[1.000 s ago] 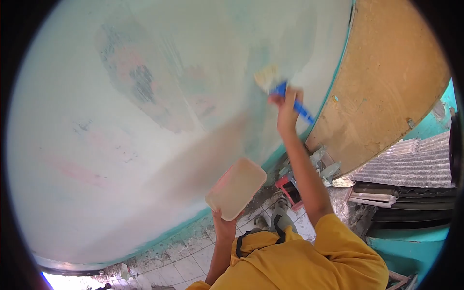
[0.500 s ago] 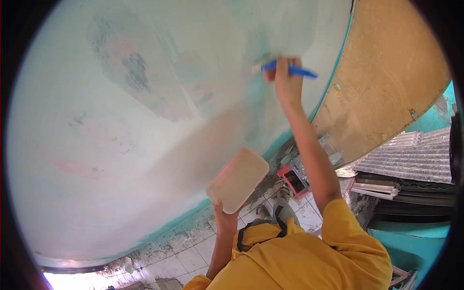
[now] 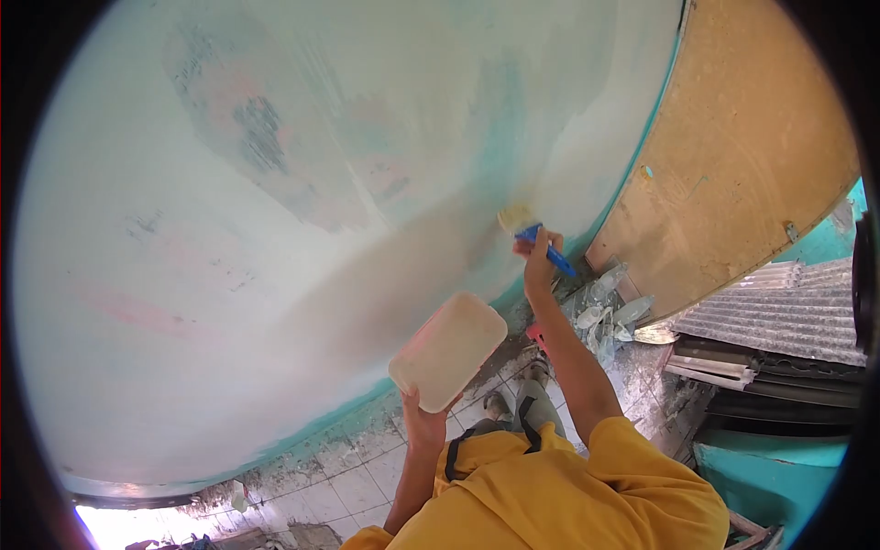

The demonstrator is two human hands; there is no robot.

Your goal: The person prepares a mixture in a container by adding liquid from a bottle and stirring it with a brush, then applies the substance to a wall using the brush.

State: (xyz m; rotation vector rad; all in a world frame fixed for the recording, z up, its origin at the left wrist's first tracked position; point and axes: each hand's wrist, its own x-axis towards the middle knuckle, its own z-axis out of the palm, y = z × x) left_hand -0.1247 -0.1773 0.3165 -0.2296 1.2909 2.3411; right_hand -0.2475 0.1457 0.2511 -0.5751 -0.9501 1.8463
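My right hand (image 3: 541,261) grips the blue handle of a paintbrush (image 3: 548,249). The brush's pale bristles point up and left, right at the painted wall (image 3: 302,321), low on its right side. In my left hand (image 3: 425,417) rests a shallow rectangular plastic tub (image 3: 449,353), with my fingers wrapped round its near end. Pale whitish paint coats the inside of the tub. Whitish paint covers much of the wall, with turquoise, pink and dark patches showing through.
A tan wooden panel (image 3: 733,137) stands to the right of the wall. Below it lie plastic bottles (image 3: 614,307) on the floor. Stacked corrugated sheets (image 3: 779,302) are at the far right, above a turquoise surface (image 3: 770,467). White tiles (image 3: 362,490) run along the wall's foot.
My right hand has moved the paintbrush down the wall, and the brush now tilts with its bristles up. The tub in my left hand has barely shifted.
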